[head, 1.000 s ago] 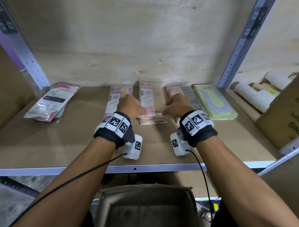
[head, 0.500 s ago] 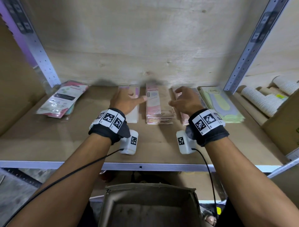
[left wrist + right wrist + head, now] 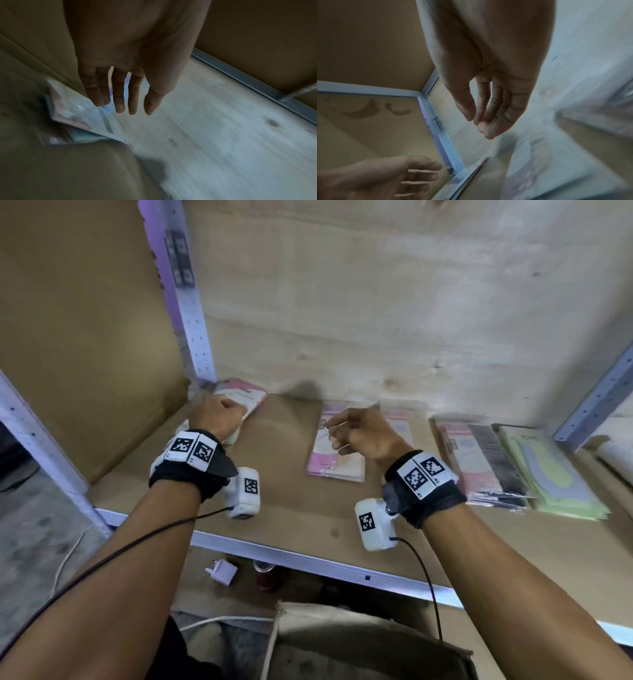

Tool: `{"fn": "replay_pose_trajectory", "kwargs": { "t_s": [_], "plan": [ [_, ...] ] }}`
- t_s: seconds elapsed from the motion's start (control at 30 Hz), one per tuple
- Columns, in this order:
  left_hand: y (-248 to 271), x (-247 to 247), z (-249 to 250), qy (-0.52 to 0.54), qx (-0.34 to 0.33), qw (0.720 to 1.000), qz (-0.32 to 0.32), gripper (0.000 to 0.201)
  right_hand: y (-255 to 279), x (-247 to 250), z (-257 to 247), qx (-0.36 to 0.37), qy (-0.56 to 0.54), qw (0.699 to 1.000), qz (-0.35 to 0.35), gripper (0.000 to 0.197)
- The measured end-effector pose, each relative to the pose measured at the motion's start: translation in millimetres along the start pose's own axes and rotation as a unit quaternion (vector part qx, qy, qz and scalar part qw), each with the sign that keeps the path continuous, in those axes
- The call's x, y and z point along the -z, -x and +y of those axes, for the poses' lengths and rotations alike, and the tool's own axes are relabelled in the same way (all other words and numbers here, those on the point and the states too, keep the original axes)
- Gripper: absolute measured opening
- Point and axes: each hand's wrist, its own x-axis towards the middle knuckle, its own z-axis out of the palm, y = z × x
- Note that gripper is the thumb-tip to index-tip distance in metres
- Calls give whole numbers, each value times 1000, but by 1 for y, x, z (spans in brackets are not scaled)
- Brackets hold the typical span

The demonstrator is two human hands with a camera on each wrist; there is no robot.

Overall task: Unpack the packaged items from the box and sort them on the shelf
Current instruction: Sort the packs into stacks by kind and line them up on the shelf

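Several stacks of flat packaged items lie along the back of the wooden shelf (image 3: 291, 515). My left hand (image 3: 219, 419) reaches over the loose packets (image 3: 245, 397) in the far left corner. In the left wrist view its fingers (image 3: 120, 102) are straight and spread just above those packets (image 3: 77, 117), holding nothing. My right hand (image 3: 342, 433) hovers over the pink stack (image 3: 337, 460) with loosely curled, empty fingers (image 3: 488, 121). The open cardboard box (image 3: 359, 642) sits below the shelf edge, its inside mostly hidden.
A pink and black stack (image 3: 479, 460) and a green stack (image 3: 551, 474) lie to the right. A metal upright (image 3: 185, 302) and a brown cardboard wall (image 3: 85, 337) close the left side. A white plug (image 3: 221, 571) lies on the floor under the shelf.
Both hands have let go of the middle pink stack. My left hand has moved left to the corner packets, the right has lifted off, and the view has swung left.
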Motion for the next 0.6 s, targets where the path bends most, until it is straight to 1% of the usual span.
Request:
{"fn": "replay_pose_trajectory", "kwargs": {
  "t_s": [0.03, 0.07, 0.2, 0.27, 0.3, 0.37, 0.4, 0.47, 0.5, 0.53, 0.6],
  "plan": [
    [-6, 6, -7, 5, 9, 1000, 5, 27, -6, -13, -6, -5, -18, 1000, -18, 18],
    [-11, 12, -14, 6, 19, 1000, 5, 27, -13, -26, -12, -9, -37, 999, -38, 16],
    [-32, 25, -36, 11, 31, 999, -11, 20, -42, -73, -29, -22, -67, 992, -101, 11],
    [-39, 27, -44, 0, 41, 999, -30, 26, -57, -95, -32, -35, -84, 989, -120, 8],
    [-42, 27, -49, -5, 43, 998, -42, 30, -64, -105, -32, -44, -94, 987, -126, 4],
    [-45, 27, -59, -24, 32, 997, -67, 33, -75, -124, -29, -68, -113, 982, -133, 6],
    [-46, 26, -62, -43, 19, 996, -73, 31, -80, -133, -28, -81, -125, 979, -140, 5],
    [-46, 27, -67, -60, 10, 996, -70, 18, -87, -148, -25, -105, -145, 973, -147, 8],
    [-46, 28, -67, -52, 21, 996, -65, 11, -89, -153, -23, -113, -149, 972, -144, 7],
    [-47, 29, -67, -41, 36, 997, -58, 9, -90, -157, -22, -117, -151, 972, -134, 8],
    [-48, 31, -69, -18, 61, 997, -46, 17, -90, -160, -17, -119, -148, 976, -107, 20]
  ]
}}
